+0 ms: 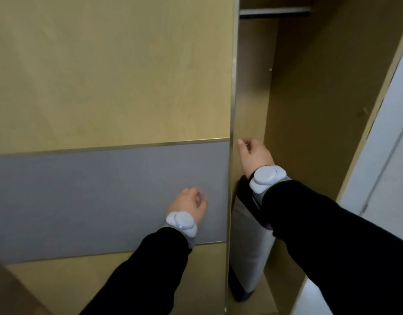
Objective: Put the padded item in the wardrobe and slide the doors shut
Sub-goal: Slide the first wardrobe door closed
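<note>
A sliding wardrobe door, tan with a grey band across it, fills the left of the view. Its metal edge runs down the middle. Right of it the wardrobe is open. The padded item, grey with black ends, stands upright on the wardrobe floor just inside the gap, partly hidden by my right sleeve. My right hand is curled against the door's edge from inside the opening; its fingers are hidden behind the edge. My left hand hovers in a loose fist in front of the grey band.
A metal hanging rail crosses the top of the open compartment. The wardrobe's right side panel slants down to the floor. A white wall or door lies beyond it on the right.
</note>
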